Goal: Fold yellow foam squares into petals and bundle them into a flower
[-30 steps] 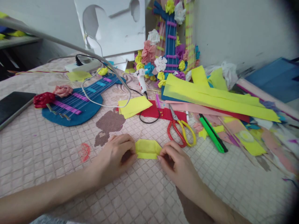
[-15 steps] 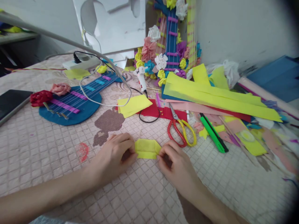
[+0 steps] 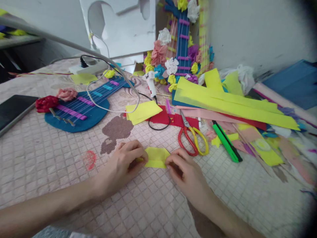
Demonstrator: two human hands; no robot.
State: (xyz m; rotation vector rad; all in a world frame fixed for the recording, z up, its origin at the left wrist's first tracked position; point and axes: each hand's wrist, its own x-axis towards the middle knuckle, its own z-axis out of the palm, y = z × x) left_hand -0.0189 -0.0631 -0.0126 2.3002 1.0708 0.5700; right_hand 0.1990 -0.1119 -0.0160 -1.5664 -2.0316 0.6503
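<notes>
Between my two hands lies a small piece of yellow crepe paper [image 3: 156,157] with folded edges and slanted upper corners. My left hand [image 3: 127,158] pinches its left end, thumb and fingertips pressed together. At the right end, my right hand [image 3: 184,167] pinches the corner in the same way. Scissors [image 3: 189,137] with one red and one yellow handle rest just beyond my right hand. A green utility knife [image 3: 226,141] lies further right. Beyond the piece, yellow paper squares [image 3: 142,111] overlap red paper [image 3: 160,117].
A blue paper guitar [image 3: 96,114] with red and pink flowers lies at left, near a dark tablet-like device [image 3: 16,110]. A white glue gun [image 3: 150,84] stands behind, with cables looping nearby. Yellow paper strips [image 3: 235,104] and scraps cover the right side. Flower-decorated guitars [image 3: 183,43] lean at the back.
My left fingers have shifted slightly right over the left end of the yellow paper, covering more of it. My right hand keeps its pinch, and the view has moved slightly.
</notes>
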